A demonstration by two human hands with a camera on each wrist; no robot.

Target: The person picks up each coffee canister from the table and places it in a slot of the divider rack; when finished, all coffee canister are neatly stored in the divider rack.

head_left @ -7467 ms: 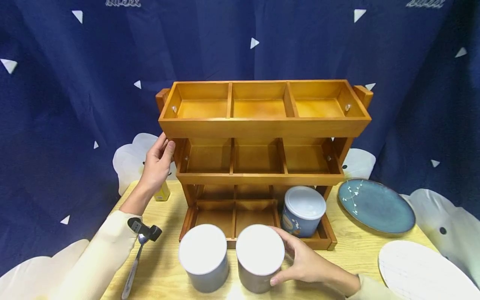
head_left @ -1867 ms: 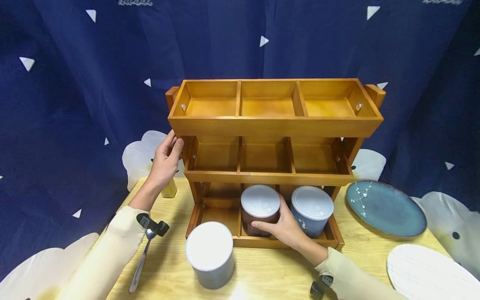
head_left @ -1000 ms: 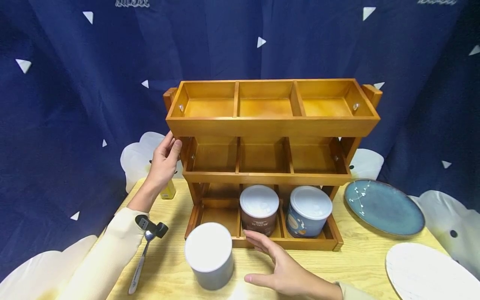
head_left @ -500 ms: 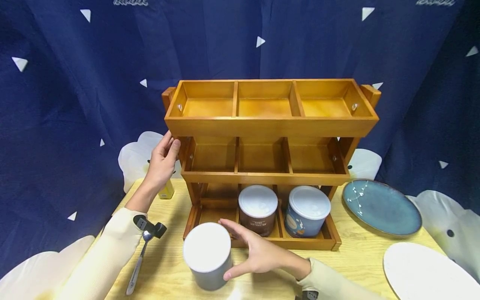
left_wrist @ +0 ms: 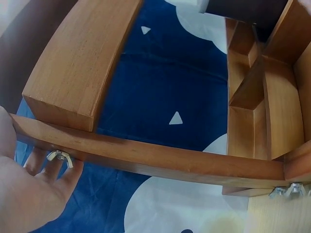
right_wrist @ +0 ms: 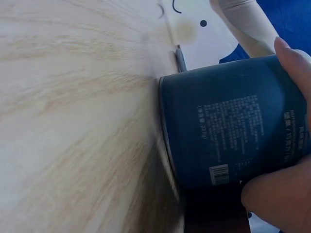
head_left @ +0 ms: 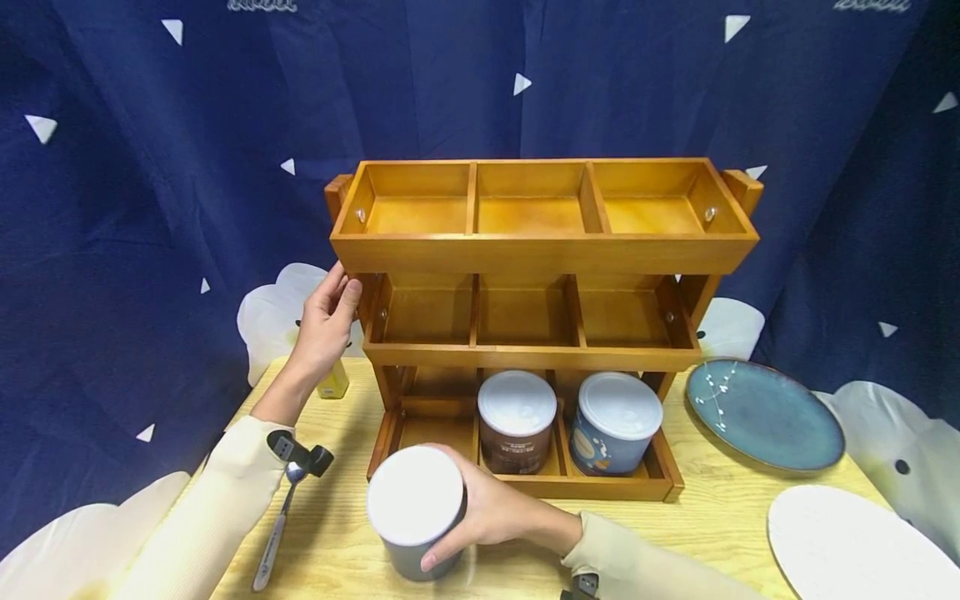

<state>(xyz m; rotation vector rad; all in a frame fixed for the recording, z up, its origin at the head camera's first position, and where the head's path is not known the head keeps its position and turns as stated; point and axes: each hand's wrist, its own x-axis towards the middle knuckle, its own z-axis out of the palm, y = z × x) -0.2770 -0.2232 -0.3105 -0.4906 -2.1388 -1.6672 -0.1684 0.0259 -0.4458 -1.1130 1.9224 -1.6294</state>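
My left hand point(head_left: 327, 321) grips the left side post of a three-tier wooden rack point(head_left: 543, 254); in the left wrist view its fingers point(left_wrist: 65, 182) reach behind the post point(left_wrist: 160, 158) by a wing nut point(left_wrist: 60, 156). In front of the rack, my right hand point(head_left: 491, 504) holds a white-lidded canister point(head_left: 416, 500) round its right side. The right wrist view shows this canister point(right_wrist: 228, 121) as dark blue with printed text, its base right at the tabletop. On the bottom tier stand a brown canister point(head_left: 517, 421) in the middle compartment and a blue one point(head_left: 617, 423) in the right compartment.
A spoon point(head_left: 276, 533) lies on the wooden table point(head_left: 615, 533) at the left. A small yellow box point(head_left: 333, 383) stands behind the left forearm. At the right are a blue oval plate point(head_left: 765, 417) and a white plate point(head_left: 847, 542). A dark blue curtain point(head_left: 150, 250) hangs behind.
The brown canister went from the tabletop into the middle bottom compartment, where my right hand let it go. That hand then moved left and took hold of the remaining canister. The left hand stayed on the post.
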